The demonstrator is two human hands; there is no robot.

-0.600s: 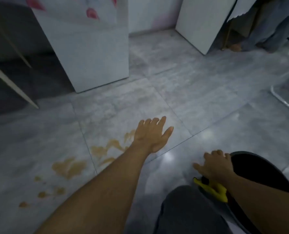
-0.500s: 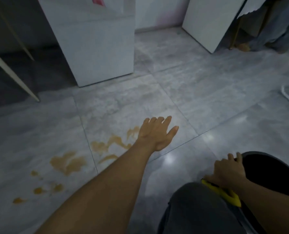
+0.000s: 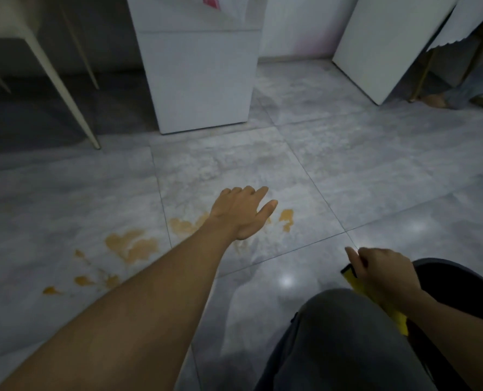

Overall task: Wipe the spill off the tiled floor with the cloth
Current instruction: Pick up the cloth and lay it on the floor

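An orange-brown spill [image 3: 133, 245] lies in patches and small drops across two grey floor tiles [image 3: 234, 165]; one patch [image 3: 287, 218] sits just right of my left hand. My left hand [image 3: 241, 211] is stretched out flat above the spill, fingers apart, holding nothing. My right hand [image 3: 384, 270] is lower right, closed on a yellow cloth [image 3: 375, 299] that trails back under my wrist beside my grey-trousered knee [image 3: 342, 334]. Most of the cloth is hidden by the hand and arm.
A white cabinet [image 3: 201, 71] stands on the floor beyond the spill. Slanted pale furniture legs [image 3: 62, 88] are at the far left. A white panel [image 3: 384, 46] leans at the right, with another person's foot [image 3: 435, 101] behind it. A dark round object [image 3: 460, 280] lies under my right arm.
My right hand has lifted the yellow cloth forward off the dark object. My left hand stays spread over the spill. The view has shifted, so the spill sits more to the centre.
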